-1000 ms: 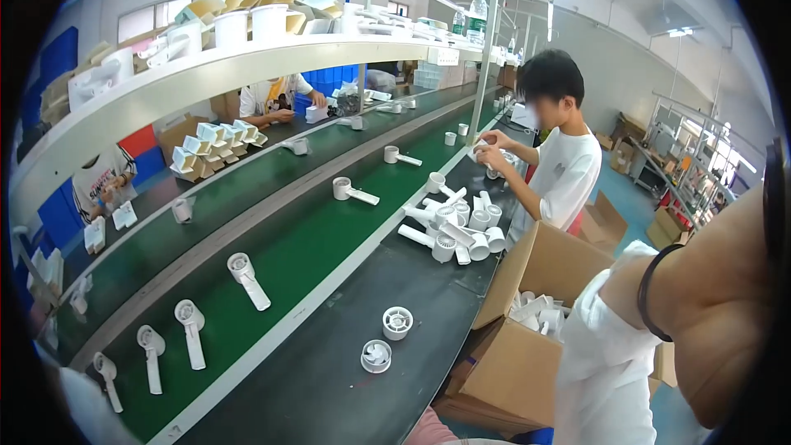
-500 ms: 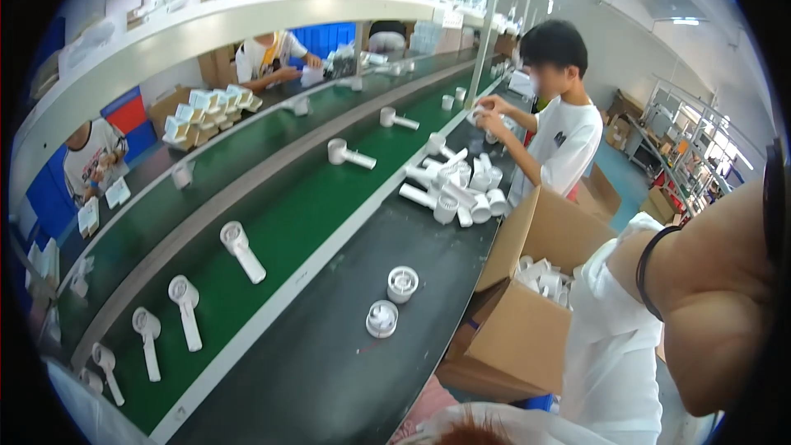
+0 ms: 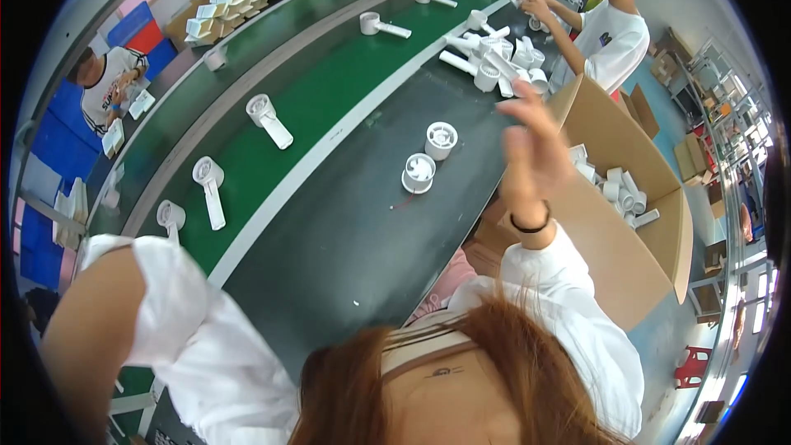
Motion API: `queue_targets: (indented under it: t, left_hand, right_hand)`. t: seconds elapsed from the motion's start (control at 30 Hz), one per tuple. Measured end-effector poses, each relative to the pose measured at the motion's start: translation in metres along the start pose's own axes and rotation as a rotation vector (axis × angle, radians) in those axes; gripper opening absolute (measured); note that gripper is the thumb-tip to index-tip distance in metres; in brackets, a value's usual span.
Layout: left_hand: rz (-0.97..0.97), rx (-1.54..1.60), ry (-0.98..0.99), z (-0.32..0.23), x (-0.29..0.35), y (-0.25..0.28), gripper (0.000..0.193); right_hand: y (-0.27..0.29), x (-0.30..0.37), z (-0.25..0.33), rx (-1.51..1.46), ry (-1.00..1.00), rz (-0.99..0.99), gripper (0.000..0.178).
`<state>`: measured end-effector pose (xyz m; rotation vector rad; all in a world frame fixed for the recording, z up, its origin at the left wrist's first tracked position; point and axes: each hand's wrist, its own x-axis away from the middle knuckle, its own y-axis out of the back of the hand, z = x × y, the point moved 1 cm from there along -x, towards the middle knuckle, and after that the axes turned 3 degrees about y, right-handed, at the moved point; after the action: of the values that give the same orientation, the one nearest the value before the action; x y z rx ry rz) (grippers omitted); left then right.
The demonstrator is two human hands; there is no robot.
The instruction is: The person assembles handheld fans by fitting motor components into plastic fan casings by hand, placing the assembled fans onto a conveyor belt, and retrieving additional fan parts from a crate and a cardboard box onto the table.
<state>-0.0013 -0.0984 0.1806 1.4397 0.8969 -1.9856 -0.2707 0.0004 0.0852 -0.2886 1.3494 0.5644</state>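
My right hand (image 3: 534,148) hangs in the air over the right edge of the dark worktable, slightly blurred. Its fingers are stretched and apart, holding nothing. My left forearm (image 3: 91,338) rises at the lower left, its hand outside the picture. Nearest my right hand on the table are two round white parts: a ringed fan housing (image 3: 441,140) and, touching it, a cup with white fan blades (image 3: 418,173) and a thin red wire. A pile of white handheld-fan casings (image 3: 494,58) lies farther back, beyond my fingers.
A green conveyor belt (image 3: 329,86) carries spaced white fan casings (image 3: 269,121) along the table's left. An open cardboard box (image 3: 610,231) with white parts inside stands at right. A co-worker (image 3: 614,33) handles parts at the far right; others sit across the belt.
The view has tilted downward. My right hand has come down from the right edge to above the table's edge, and my left arm has entered at the lower left. The two round parts stay put.
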Motion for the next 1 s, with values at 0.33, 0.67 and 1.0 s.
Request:
queue_targets:
  t: [0.33, 0.67, 1.0]
  left_hand:
    - [-0.061, 0.136, -0.215, -0.032, 0.019, -0.012, 0.057]
    - [0.595, -0.422, 0.914, -0.038, 0.182, 0.012, 0.015]
    - [0.653, -0.528, 1.23, -0.014, 0.25, -0.013, 0.027]
  right_hand:
    - [0.0, 0.045, 0.006, 0.106, -0.065, 0.206, 0.033]
    - [-0.022, 0.121, -0.043, 0.144, -0.617, 0.468, 0.051]
    - [0.015, 0.113, -0.016, 0.136, -0.521, 0.435, 0.051]
